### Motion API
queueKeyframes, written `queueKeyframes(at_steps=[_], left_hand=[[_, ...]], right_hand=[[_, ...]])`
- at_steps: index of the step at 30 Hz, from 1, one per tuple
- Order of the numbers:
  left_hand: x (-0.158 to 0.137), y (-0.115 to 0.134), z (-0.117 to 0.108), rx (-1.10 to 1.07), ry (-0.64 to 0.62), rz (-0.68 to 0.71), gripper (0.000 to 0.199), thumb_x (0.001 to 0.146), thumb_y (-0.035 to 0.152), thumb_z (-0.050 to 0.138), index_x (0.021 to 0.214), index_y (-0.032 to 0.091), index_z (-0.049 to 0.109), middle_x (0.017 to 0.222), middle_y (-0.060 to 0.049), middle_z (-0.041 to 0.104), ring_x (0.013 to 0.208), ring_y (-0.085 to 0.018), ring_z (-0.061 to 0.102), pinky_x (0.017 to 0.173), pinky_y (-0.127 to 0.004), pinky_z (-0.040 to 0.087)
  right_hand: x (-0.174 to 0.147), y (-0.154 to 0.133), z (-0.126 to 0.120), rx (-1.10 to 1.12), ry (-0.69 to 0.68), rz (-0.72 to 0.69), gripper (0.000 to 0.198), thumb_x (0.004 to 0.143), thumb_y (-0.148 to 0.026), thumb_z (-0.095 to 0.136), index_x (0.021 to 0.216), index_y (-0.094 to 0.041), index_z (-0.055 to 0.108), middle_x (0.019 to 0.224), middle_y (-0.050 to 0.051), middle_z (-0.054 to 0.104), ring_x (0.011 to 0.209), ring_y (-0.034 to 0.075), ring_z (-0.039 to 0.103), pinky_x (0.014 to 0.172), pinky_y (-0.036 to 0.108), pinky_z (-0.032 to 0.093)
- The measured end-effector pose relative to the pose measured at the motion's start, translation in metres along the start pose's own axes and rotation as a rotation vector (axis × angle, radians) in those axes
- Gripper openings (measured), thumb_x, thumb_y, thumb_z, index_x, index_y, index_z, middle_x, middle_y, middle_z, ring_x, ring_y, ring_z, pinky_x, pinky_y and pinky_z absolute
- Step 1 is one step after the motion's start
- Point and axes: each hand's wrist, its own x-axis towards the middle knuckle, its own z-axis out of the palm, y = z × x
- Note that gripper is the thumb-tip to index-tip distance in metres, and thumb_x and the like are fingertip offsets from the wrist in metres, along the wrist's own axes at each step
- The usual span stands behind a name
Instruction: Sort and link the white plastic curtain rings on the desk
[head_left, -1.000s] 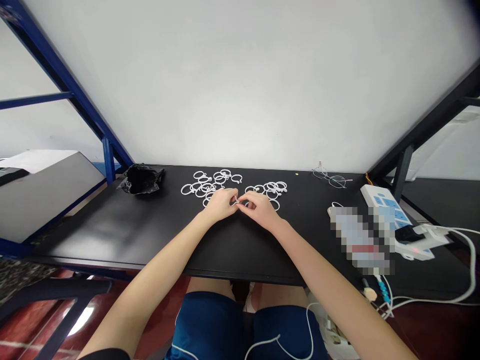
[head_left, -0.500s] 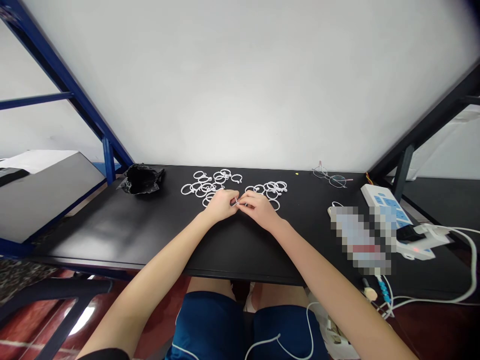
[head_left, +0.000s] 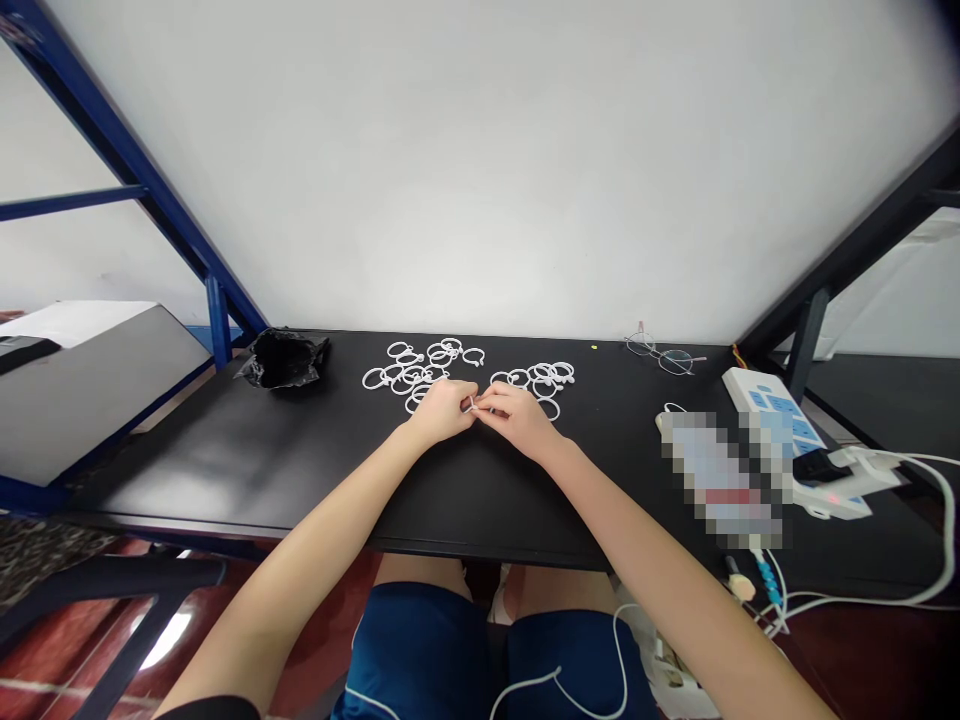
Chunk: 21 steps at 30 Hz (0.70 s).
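In the head view, the left hand (head_left: 444, 408) and the right hand (head_left: 519, 416) meet over the desk (head_left: 465, 490), fingertips pinching narrowly one white piece (head_left: 472, 404), mostly covered. From it, a ring heap (head_left: 425, 375) lies near at ten o'clock, a second heap (head_left: 552, 374) near at two, the bag (head_left: 300, 376) well apart toward nine.

The shorts (head_left: 420, 650) are dark blue, with thin white piping (head_left: 369, 702) on the left side; a black sleeve (head_left: 214, 709) covers the left upper arm; forearms (head_left: 345, 505) and fingers (head_left: 501, 391) are bare.
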Motion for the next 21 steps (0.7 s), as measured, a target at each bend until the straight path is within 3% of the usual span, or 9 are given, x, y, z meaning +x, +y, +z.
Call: queueKeyframes(at_steps=[4,8,14,17,21], left_hand=[[0.0,0.004,-0.002,0.021,-0.006,-0.037,0.012,0.063,0.011,0.05,0.06,0.02,0.043,0.056,0.003,0.048,0.054,-0.012,0.044,0.054,-0.025,0.031],[0.001,0.009,-0.006,0.048,-0.004,-0.088,0.008,0.07,0.016,0.056,0.077,0.02,0.056,0.068,0.001,0.058,0.059,-0.014,0.052,0.055,-0.025,0.034],[0.002,0.004,-0.011,0.06,0.009,-0.124,0.038,0.08,0.028,0.059,0.118,0.023,0.051,0.099,-0.002,0.064,0.069,-0.015,0.06,0.062,-0.027,0.044],[0.002,-0.001,-0.012,0.091,0.009,-0.153,0.037,0.082,0.026,0.056,0.119,0.024,0.05,0.104,-0.002,0.063,0.074,-0.015,0.061,0.065,-0.028,0.046],[0.002,-0.004,-0.013,0.132,-0.018,-0.181,0.021,0.084,0.027,0.054,0.104,0.023,0.057,0.103,-0.003,0.063,0.078,-0.016,0.062,0.066,-0.029,0.047]], right_hand=[[0.0,0.0,0.0,0.002,0.006,0.026,0.014,0.089,-0.029,0.058,0.084,-0.023,0.07,0.088,0.003,0.064,0.066,0.013,0.057,0.061,0.026,0.046],[0.0,0.002,-0.002,0.014,0.03,0.044,0.013,0.088,-0.028,0.059,0.084,-0.022,0.07,0.087,0.003,0.064,0.059,0.012,0.054,0.059,0.027,0.045],[0.002,0.009,-0.014,-0.062,0.154,0.188,0.014,0.086,-0.029,0.06,0.082,-0.02,0.07,0.083,0.002,0.064,0.054,0.01,0.051,0.057,0.027,0.042],[0.003,0.015,-0.022,-0.142,0.185,0.265,0.016,0.085,-0.029,0.06,0.077,-0.02,0.07,0.077,0.002,0.064,0.055,0.011,0.051,0.059,0.027,0.04],[0.003,0.022,-0.03,-0.242,0.201,0.405,0.016,0.082,-0.03,0.061,0.074,-0.02,0.07,0.076,0.002,0.065,0.059,0.013,0.052,0.061,0.027,0.039]])
